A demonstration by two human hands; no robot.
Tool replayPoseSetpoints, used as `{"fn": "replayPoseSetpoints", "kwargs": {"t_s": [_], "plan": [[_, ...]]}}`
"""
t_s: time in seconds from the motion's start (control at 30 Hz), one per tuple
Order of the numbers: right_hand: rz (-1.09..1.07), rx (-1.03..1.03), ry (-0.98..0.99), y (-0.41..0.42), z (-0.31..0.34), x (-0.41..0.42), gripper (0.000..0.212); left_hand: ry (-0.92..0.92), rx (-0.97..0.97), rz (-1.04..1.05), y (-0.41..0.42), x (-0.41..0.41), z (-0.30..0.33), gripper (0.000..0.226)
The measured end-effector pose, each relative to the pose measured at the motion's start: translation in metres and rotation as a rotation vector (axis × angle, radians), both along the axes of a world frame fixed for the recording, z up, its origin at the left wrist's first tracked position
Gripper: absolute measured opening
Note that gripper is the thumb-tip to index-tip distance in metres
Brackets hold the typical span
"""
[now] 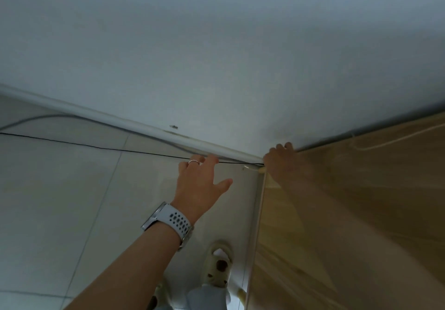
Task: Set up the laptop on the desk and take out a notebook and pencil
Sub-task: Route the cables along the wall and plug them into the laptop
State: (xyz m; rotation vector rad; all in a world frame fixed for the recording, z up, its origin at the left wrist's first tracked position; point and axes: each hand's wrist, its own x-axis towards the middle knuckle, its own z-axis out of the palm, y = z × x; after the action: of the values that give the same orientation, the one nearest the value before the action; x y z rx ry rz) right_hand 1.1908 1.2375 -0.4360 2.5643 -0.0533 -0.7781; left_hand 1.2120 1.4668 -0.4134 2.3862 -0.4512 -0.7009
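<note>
A light wooden desk (356, 208) fills the right side, its far left corner against the white wall. My right hand (279, 161) lies on that corner with its fingers curled over the back edge, the arm stretched along the desk's left edge and blurred. Left of the desk, my left hand (199, 184) is held out over the floor with fingers spread and nothing in it, its fingertips near a thin black cable (96, 146). It wears a ring and a white-strapped watch (172, 220). No laptop, notebook or pencil is in view.
Pale floor tiles (60, 201) spread to the left, bounded by a white baseboard (120, 119). A grey cable (36, 117) curves along the floor by the wall. A pale cord (385, 144) lies on the desk top. My foot in a cream slipper (218, 266) stands beside the desk.
</note>
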Motion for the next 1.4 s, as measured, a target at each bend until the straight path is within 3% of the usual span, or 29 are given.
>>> {"fn": "replayPoseSetpoints", "kwargs": {"t_s": [0.07, 0.13, 0.27, 0.37, 0.47, 0.63, 0.8, 0.93, 1.13, 1.23, 1.4], "plan": [[0.010, 0.121, -0.096, 0.009, 0.032, -0.001, 0.034, -0.021, -0.005, -0.001, 0.005, 0.003, 0.034, 0.054], [0.031, 0.171, -0.159, 0.013, 0.062, -0.003, 0.038, -0.028, 0.005, 0.001, 0.010, 0.004, 0.067, 0.052], [0.067, 0.172, -0.148, 0.037, 0.149, 0.000, 0.034, -0.017, 0.036, 0.008, 0.018, 0.002, 0.135, 0.046], [0.075, 0.195, -0.055, 0.060, 0.237, 0.007, 0.014, -0.081, 0.077, -0.039, 0.018, 0.001, 0.189, 0.040], [0.112, 0.239, -0.032, 0.070, 0.302, 0.009, 0.024, -0.094, 0.081, -0.092, 0.018, 0.001, 0.232, 0.042], [0.119, 0.416, -0.104, 0.074, 0.393, 0.006, 0.016, -0.133, 0.099, -0.143, 0.026, 0.004, 0.290, 0.038], [0.018, 0.626, -0.248, 0.073, 0.455, -0.004, 0.012, -0.148, 0.042, -0.202, 0.027, 0.009, 0.355, 0.016], [-0.117, 0.777, -0.354, 0.070, 0.488, -0.019, 0.007, -0.184, 0.030, -0.253, 0.024, 0.012, 0.393, 0.040], [-0.221, 0.919, -0.507, 0.069, 0.532, -0.045, 0.001, -0.179, -0.132, -0.274, 0.025, -0.001, 0.467, 0.028], [-0.214, 0.951, -0.590, 0.069, 0.564, -0.056, 0.003, -0.048, -0.215, -0.229, 0.027, -0.009, 0.509, 0.025], [-0.142, 0.964, -0.710, 0.075, 0.617, -0.075, 0.005, 0.507, -0.673, -0.014, 0.030, -0.029, 0.567, 0.016]]}}
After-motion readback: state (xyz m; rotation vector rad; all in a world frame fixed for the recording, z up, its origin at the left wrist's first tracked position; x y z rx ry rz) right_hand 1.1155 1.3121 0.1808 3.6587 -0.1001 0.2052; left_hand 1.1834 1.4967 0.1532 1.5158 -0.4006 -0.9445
